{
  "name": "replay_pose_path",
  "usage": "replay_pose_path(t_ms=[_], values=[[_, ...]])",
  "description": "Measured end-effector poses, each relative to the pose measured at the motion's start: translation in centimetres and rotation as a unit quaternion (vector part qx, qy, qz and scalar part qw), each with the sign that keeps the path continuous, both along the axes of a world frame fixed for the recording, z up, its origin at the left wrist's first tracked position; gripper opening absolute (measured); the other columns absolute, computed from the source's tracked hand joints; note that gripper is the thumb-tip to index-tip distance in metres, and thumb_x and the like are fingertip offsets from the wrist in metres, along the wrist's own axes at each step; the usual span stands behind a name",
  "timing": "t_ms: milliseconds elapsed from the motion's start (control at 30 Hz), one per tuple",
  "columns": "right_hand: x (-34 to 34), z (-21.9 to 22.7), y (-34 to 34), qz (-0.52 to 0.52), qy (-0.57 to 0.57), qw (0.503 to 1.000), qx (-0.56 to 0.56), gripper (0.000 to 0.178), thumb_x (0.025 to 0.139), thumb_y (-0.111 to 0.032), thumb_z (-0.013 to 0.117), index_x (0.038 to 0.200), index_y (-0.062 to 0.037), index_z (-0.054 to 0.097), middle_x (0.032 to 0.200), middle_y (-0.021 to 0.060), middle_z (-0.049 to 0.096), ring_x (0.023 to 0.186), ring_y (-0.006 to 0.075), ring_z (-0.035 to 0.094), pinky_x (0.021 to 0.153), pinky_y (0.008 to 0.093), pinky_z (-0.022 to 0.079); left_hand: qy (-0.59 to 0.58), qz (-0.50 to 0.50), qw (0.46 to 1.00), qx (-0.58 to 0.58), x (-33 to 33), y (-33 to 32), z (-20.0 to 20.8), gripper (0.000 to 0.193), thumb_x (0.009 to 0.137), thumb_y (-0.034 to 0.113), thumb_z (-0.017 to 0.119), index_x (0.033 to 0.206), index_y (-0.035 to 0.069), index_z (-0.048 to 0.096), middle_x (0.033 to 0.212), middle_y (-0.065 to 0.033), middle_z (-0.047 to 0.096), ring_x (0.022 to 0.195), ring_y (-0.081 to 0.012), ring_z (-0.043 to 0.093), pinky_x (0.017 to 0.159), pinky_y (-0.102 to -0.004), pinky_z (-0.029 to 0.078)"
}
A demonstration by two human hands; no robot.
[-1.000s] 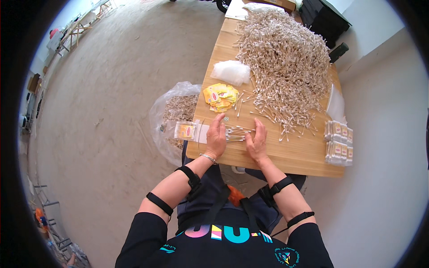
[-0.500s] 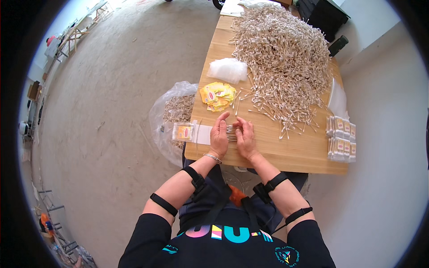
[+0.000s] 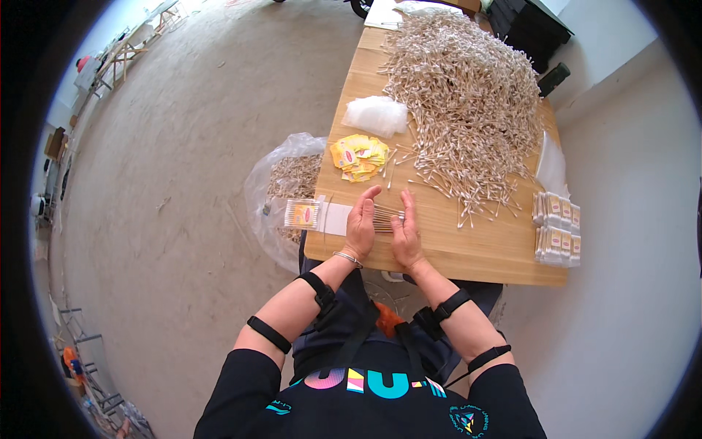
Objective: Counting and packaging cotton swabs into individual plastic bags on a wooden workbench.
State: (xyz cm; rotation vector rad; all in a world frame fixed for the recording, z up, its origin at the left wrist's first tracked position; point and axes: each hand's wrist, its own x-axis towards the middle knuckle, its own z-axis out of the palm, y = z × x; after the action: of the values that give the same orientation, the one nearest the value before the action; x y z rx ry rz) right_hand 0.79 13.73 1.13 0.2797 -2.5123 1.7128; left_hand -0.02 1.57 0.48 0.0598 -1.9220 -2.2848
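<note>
A row of cotton swabs lies sideways between my two hands at the table's near edge. My left hand presses against their left ends, fingers straight and close together. At their right ends is my right hand, its fingers stretched forward and its thumb over the tips. Both hands hold the swabs from the sides. Left of my left hand, a white strip lies flat, and past it a clear pack of swabs with a yellow card juts over the table's left edge. Yellow cards are piled just beyond.
A large heap of loose cotton swabs covers the far part of the wooden table. Clear plastic bags lie left of it. Filled packs stand stacked at the right edge. Below the left edge sits a plastic sack of swabs.
My right hand has shifted slightly right and its fingers have straightened, so more of the swabs shows between the hands. My left hand has barely moved.
</note>
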Motion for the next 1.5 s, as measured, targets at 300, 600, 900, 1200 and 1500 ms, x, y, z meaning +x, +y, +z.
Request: replay_pose_path(t_ms=[300,600,900,1200,1500], values=[[2.6,2.0,0.1,0.130,0.028,0.855,0.501,0.099,0.079,-0.058,0.055,0.140,0.0097,0.016,0.148,0.0258,0.012,0.140,0.0389,0.006,0.113,0.0463,0.006,-0.007,-0.027,0.999,0.045,-0.2,-0.5,-0.7,0.046,0.100,0.034,0.035,0.124,-0.002,0.050,0.122,-0.0112,0.056,0.115,-0.0180,0.049,0.100,-0.0286,0.034],[2.5,1.6,0.7,0.150,0.030,0.863,0.481,0.089,0.084,-0.051,0.053,0.141,0.0062,0.015,0.149,0.0248,0.011,0.140,0.0366,0.007,0.113,0.0457,0.007,-0.001,-0.012,1.000,0.002,0.3,-0.3,-0.3,0.045,0.100,0.033,0.035,0.123,-0.002,0.051,0.122,-0.0130,0.056,0.117,-0.0194,0.048,0.100,-0.0292,0.034],[-1.5,0.4,0.1,-0.014,0.088,0.947,0.310,0.065,0.082,-0.025,0.063,0.133,0.0019,0.034,0.130,0.0214,0.041,0.121,0.0364,0.039,0.100,0.0447,0.034,-0.030,0.011,0.995,0.092,0.2,-0.4,-0.4,0.041,0.100,0.030,0.036,0.122,-0.002,0.052,0.119,-0.0101,0.056,0.112,-0.0159,0.049,0.098,-0.0271,0.035],[-8.0,2.1,-2.9,-0.148,-0.043,0.924,0.349,0.042,0.077,-0.033,0.069,0.104,-0.0048,0.056,0.103,0.0145,0.054,0.102,0.0317,0.051,0.086,0.0424,0.043,-0.016,-0.011,0.999,0.035,0.4,-0.6,-0.5,0.043,0.100,0.031,0.037,0.126,-0.002,0.048,0.125,-0.0086,0.052,0.115,-0.0145,0.047,0.102,-0.0276,0.034],[-8.5,0.5,-1.8,-0.196,-0.006,0.934,0.300,0.015,0.081,-0.019,0.062,0.089,-0.0068,0.059,0.088,0.0119,0.060,0.089,0.0301,0.058,0.079,0.0403,0.046,-0.008,-0.004,0.999,0.042,0.2,-0.5,-0.4,0.036,0.099,0.023,0.041,0.123,-0.001,0.051,0.119,-0.0096,0.056,0.111,-0.0148,0.049,0.098,-0.0263,0.036]])
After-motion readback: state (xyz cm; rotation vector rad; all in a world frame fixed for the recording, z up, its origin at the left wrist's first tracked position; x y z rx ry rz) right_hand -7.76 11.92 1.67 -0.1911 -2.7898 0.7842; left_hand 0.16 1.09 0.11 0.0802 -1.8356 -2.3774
